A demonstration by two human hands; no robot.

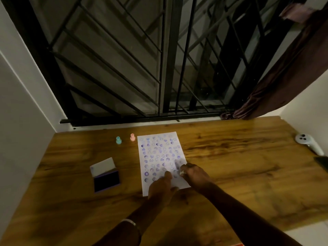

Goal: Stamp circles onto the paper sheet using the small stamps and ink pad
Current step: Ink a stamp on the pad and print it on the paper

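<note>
- Paper sheet (160, 157): a white page lying flat on the wooden table (239, 157), set lengthwise away from the person and nearly full of purple round stamp marks in rows. From this, the stamping looks close to finished; only the near right corner, under the hands, seems to have bare space left.
- Left hand (162, 188): it rests on the near edge of the sheet, fingers spread and pressing flat, holding nothing; it seems to pin the page.
- Right hand (193, 174): just right of the left hand, over the near right part of the sheet, fingers bunched together around something small and pale, probably a stamp; blur hides exactly what it is.
- Ink pad (106, 181): left of the left hand, apart from the sheet, its lid propped open and the dark pad exposed.
- Teal stamp (118, 140) and pink stamp (132, 137): beyond both hands, standing upright just left of the sheet's far corner, untouched.
- White controller (308, 142): far to the right of the right hand, at the table's edge.
</note>
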